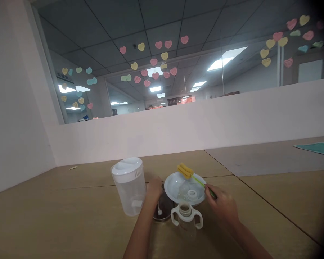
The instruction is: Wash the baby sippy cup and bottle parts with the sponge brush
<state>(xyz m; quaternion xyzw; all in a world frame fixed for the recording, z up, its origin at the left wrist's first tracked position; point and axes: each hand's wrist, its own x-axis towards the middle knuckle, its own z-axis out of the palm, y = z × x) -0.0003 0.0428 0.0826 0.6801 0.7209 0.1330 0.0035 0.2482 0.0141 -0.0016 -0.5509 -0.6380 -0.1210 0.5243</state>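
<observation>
My right hand (223, 205) is closed round the green handle of a bottle brush (185, 170), whose yellow sponge head is above the far rim of a white bowl (170, 190). Inside the bowl lie a clear piece and a white ring (192, 194). My left hand (154, 189) is closed over a dark round dish (166, 205), its fingers mostly hidden. A thin straw with a white end (159, 212) shows below that hand, over the dish; whether I grip it is unclear. In front of the bowl, a clear baby bottle with two white handles (186, 216) stands upright without a lid.
A translucent pitcher with a white lid (128, 185) stands left of my left hand. Behind the brown table (78, 216) rises a white wall (156, 133) under a window with heart-shaped notes. A teal cloth (320, 148) lies at the far right, and a small scrap (73, 168) far left.
</observation>
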